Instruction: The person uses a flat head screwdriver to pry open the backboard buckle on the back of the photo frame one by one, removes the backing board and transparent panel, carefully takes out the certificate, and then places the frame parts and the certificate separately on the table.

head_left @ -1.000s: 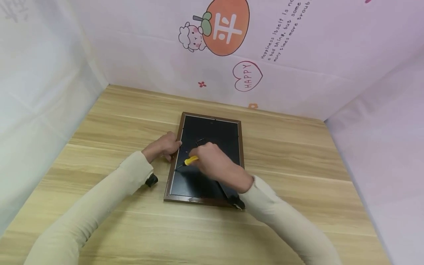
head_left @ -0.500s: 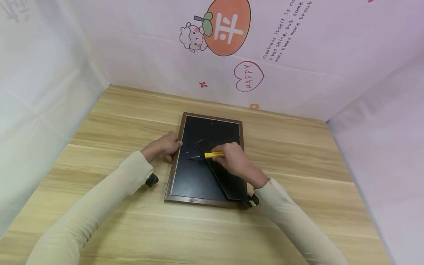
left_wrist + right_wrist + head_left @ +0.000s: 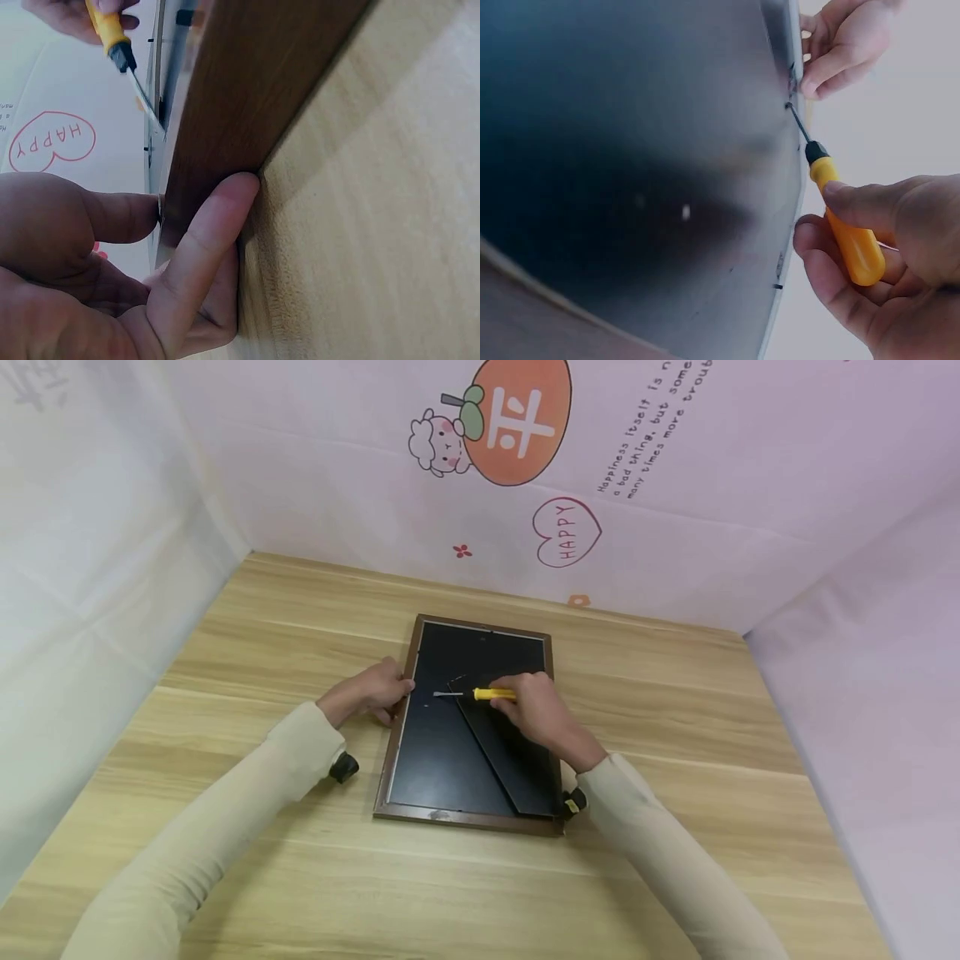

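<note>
A brown picture frame point(image 3: 392, 762) lies on the table with its black backing board point(image 3: 438, 768) upward. My left hand point(image 3: 380, 688) grips the frame's left side, thumb on the upper edge and fingers against the outer side, as the left wrist view shows. My right hand point(image 3: 538, 708) holds a yellow-handled screwdriver point(image 3: 492, 694) above the board. Its shaft points left, and I cannot tell whether the tip touches anything. Beneath the right hand, a black stand flap point(image 3: 513, 764) slants across the board. Small dark tabs point(image 3: 778, 286) sit along the frame's inner edge.
The wood-grain table point(image 3: 300, 877) extends around the frame on all sides. A printed white cloth point(image 3: 337, 485) forms the back wall, and plain white cloth hangs left and right. A black wrist device point(image 3: 344, 768) shows below the left cuff.
My right hand has drawn the screwdriver from the frame's lower left edge to the right and further back, uncovering the stand flap. The left hand keeps its grip on the frame.
</note>
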Demonstrator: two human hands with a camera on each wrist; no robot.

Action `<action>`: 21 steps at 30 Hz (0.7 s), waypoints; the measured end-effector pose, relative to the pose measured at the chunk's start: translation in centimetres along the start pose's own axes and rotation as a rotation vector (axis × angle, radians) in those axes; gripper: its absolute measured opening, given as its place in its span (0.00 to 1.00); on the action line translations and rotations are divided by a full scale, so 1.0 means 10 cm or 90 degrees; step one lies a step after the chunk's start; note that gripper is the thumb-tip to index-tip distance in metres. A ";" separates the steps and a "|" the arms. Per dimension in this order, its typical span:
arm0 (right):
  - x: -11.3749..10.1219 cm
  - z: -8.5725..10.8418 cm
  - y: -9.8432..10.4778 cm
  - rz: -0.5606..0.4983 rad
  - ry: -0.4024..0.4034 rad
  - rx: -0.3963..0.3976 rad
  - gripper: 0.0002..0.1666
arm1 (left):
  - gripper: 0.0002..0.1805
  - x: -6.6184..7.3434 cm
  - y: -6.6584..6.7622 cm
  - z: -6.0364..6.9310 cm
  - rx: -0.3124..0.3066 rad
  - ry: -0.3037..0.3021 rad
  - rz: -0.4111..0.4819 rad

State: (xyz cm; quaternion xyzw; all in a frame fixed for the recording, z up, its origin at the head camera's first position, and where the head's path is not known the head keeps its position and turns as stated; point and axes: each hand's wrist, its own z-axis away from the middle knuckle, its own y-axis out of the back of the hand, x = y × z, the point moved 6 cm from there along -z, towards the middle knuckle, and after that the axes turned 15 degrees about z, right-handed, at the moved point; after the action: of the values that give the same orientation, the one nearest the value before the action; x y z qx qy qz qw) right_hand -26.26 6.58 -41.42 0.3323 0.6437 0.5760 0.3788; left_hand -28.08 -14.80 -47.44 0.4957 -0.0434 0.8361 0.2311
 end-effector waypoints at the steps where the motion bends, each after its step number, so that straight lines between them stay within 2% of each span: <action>1: 0.02 -0.02 0.00 0.002 -0.006 0.001 0.16 | 0.16 0.00 0.00 0.00 0.002 0.001 -0.002; 7: 0.09 -0.16 -0.02 0.014 -0.028 0.008 0.16 | 0.16 0.02 -0.02 0.00 0.009 0.000 -0.016; 14: 0.12 -0.34 -0.07 0.021 -0.051 -0.011 0.17 | 0.18 0.01 -0.02 -0.01 0.016 0.001 -0.018; 21: 0.16 -0.50 -0.13 0.037 -0.074 -0.031 0.17 | 0.33 0.02 -0.02 0.01 0.022 0.004 0.012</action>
State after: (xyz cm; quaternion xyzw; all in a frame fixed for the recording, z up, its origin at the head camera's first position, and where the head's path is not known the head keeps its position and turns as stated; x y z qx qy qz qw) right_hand -31.41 5.36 -42.65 0.3745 0.5966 0.5818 0.4066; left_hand -27.96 -14.56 -47.27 0.4967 -0.0331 0.8402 0.2150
